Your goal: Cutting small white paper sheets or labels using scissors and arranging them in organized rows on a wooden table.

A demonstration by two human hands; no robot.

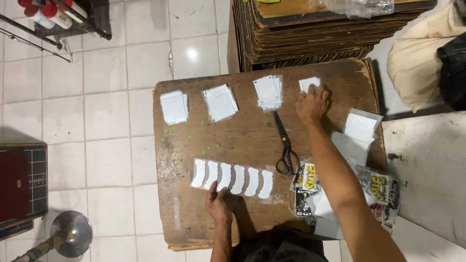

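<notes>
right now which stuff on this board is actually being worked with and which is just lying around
In use:
right hand on a small white stack
left hand at the strip of curved white pieces

Lying about:
black scissors
three other white stacks
printed wrappers

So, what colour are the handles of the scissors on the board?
Black, clearest in the head view: the scissors.

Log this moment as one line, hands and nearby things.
left hand: on row of curved white pieces | right hand: on small white stack | scissors: lying between, untouched | surface: wooden board
</notes>
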